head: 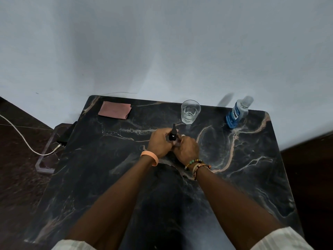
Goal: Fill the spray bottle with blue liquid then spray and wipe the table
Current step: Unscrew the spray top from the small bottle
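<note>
Both hands meet at the middle of the dark marble table [243,177]. My left hand [159,143] grips the black spray head [173,135] of the spray bottle, whose nozzle points away from me. My right hand [187,148] is closed around the bottle's body just below and to the right; the body is almost wholly hidden by my fingers. A clear bottle of blue liquid [237,113] with a blue label stands at the far right of the table. A folded pink cloth [115,110] lies at the far left corner.
A clear glass [190,111] holding some water stands at the back, just beyond my hands. Off the table's left edge, a phone [62,142] on a white cable [19,136] rests on a low clear stand. A pale wall runs behind the table.
</note>
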